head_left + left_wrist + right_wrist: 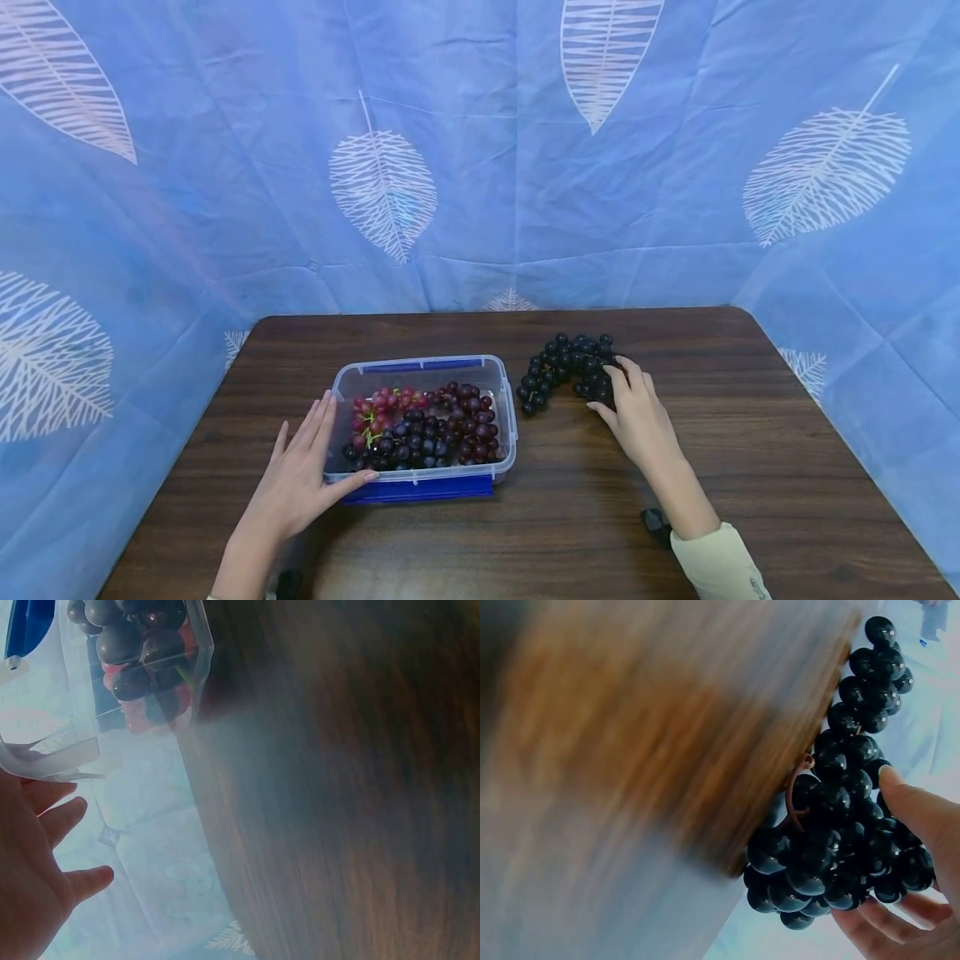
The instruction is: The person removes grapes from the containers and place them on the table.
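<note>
A clear plastic box with blue clips stands left of the table's middle. Inside it lie red grapes, blue-black grapes and dark red grapes. My left hand rests against the box's left side, fingers straight and thumb along the front rim. To the right of the box, a curved bunch of black grapes lies on the table. My right hand grips its right end. The right wrist view shows the thumb on the black grapes and the other fingers around their far side, partly hidden.
The dark wooden table has rounded far corners. Behind it and along its sides hangs a blue cloth with white leaf prints. A dark strap piece shows by my right wrist, above a pale sleeve.
</note>
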